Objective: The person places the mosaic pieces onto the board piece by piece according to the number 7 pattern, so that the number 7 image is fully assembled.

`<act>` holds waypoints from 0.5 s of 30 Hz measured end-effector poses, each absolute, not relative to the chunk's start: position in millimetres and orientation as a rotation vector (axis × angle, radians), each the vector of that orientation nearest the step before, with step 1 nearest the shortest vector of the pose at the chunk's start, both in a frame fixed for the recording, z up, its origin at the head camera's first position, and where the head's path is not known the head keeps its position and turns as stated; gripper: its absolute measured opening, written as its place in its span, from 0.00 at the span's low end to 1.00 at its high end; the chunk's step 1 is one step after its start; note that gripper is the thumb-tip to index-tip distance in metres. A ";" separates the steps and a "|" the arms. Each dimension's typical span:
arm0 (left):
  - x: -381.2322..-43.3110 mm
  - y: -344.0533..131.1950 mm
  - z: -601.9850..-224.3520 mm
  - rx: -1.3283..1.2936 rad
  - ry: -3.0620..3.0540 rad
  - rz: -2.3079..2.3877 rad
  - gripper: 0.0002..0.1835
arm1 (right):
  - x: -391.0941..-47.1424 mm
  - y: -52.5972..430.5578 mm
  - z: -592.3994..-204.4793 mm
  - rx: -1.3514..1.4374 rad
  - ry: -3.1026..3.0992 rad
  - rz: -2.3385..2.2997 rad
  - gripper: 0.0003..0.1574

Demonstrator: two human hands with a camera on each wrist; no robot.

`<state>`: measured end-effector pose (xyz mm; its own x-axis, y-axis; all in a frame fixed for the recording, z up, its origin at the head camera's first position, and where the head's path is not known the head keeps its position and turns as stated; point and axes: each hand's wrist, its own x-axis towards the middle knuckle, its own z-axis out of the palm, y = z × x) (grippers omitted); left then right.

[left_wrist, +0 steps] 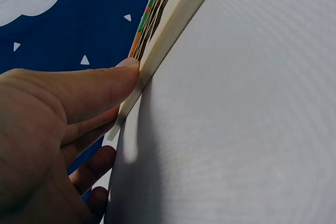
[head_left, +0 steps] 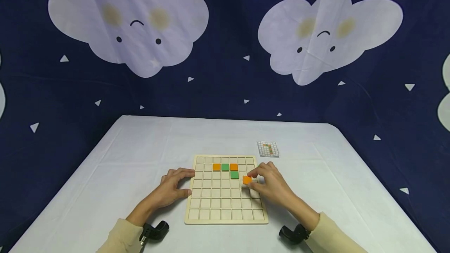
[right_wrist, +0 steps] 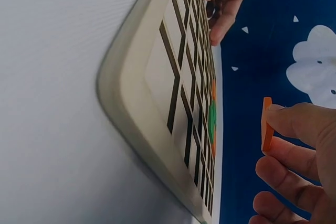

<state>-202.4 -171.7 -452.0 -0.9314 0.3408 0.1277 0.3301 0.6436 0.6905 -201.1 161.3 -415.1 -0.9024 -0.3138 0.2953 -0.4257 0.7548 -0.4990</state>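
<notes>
A square wooden grid board [head_left: 221,221] lies on the table. Three tiles, orange [head_left: 216,166], green [head_left: 225,167] and orange [head_left: 233,166], sit side by side in an upper row, with another green tile [head_left: 234,175] below the rightmost. Over the board's right part, my right hand [head_left: 272,182] pinches an orange square tile [head_left: 247,180] between thumb and fingers. The right wrist view has this tile [right_wrist: 267,124] edge-on, held above the grid. My left hand [head_left: 170,186] touches the board's left edge, thumb and fingers spread along it; the left wrist view puts the thumb [left_wrist: 105,85] right at the rim.
A small printed card [head_left: 268,149] with a coloured grid pattern lies beyond the board's upper right corner. White cloth covers the table [head_left: 154,136]. Behind it hangs a dark blue curtain [head_left: 218,50] with clouds. Black wrist devices [head_left: 156,230] sit at both sleeves.
</notes>
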 end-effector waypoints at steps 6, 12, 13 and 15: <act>-202.4 -171.3 -452.1 0.575 2.842 1.184 0.27 | -205.4 153.7 -415.2 0.606 -2.740 0.865 0.12; -202.0 -170.9 -451.8 0.562 2.834 1.201 0.27 | -208.4 146.7 -416.3 0.609 -2.739 0.863 0.12; -201.9 -170.8 -451.6 0.560 2.832 1.205 0.27 | -208.8 145.7 -416.8 0.611 -2.742 0.871 0.12; -201.9 -170.7 -451.5 0.567 2.833 1.204 0.27 | -209.6 143.7 -417.9 0.606 -2.751 0.888 0.12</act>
